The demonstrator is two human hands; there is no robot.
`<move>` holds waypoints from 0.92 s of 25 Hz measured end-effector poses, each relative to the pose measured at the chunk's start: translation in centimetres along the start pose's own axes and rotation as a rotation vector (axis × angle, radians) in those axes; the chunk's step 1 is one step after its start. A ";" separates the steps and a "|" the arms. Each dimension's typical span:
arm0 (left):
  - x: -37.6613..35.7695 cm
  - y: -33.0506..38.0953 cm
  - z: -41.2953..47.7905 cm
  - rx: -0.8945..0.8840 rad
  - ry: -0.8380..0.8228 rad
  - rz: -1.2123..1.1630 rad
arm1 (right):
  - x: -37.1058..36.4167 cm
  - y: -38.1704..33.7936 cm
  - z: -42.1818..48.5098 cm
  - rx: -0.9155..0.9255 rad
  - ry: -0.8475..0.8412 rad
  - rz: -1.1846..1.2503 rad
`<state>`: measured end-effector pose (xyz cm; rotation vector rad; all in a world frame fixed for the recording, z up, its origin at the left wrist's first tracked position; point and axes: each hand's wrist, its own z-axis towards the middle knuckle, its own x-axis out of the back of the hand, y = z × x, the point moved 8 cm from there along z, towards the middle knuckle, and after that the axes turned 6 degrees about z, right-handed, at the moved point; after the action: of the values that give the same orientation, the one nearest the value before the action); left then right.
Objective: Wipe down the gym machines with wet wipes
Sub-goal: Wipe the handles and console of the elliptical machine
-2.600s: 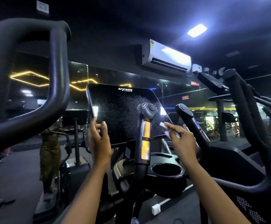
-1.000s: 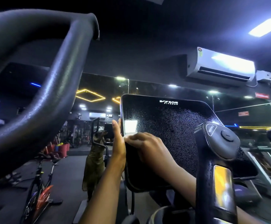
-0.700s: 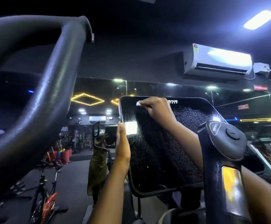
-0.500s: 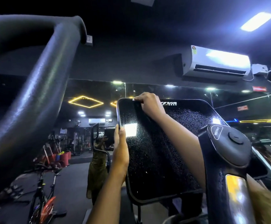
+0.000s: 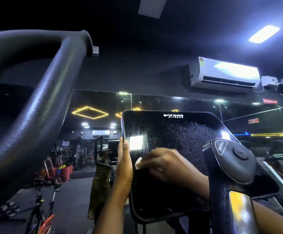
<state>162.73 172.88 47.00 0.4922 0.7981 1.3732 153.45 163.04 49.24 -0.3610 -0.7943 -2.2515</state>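
Note:
The machine's black console screen (image 5: 184,137) stands in front of me, speckled with droplets on its right part and streaked on its left. My left hand (image 5: 124,164) holds the screen's left edge, thumb on the front. My right hand (image 5: 166,163) presses a small white wet wipe (image 5: 138,163) against the lower left of the screen; only a corner of the wipe shows past my fingers.
A thick black handlebar (image 5: 41,102) arcs across the left, very close. A black grip with a round knob and yellow strip (image 5: 233,168) rises at the right. Exercise bikes (image 5: 41,206) stand on the floor below left. An air conditioner (image 5: 225,74) hangs on the wall.
My right hand slid the wipe from the screen's top left corner down to its lower left, leaving a streaked strip. My left hand stayed on the left edge.

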 end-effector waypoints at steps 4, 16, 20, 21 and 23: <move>-0.3 0.4 -0.7 0.009 -0.047 0.049 | 4.3 11.3 5.2 -0.359 0.250 -0.089; -0.3 0.8 -0.8 -0.004 -0.051 0.039 | 0.0 2.5 0.3 -0.121 0.047 -0.060; -0.3 1.2 -1.3 -0.013 -0.066 0.120 | 1.5 3.6 0.6 -0.155 0.070 -0.059; -0.3 1.3 -1.4 -0.017 -0.075 0.159 | 2.8 5.9 1.5 -0.241 0.140 -0.082; -0.4 1.4 -1.6 -0.030 -0.082 0.187 | 4.7 11.3 3.1 -0.443 0.248 -0.140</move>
<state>160.64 172.54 47.08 0.6079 0.6770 1.5253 158.19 156.16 58.79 -0.2266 -0.1921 -2.5356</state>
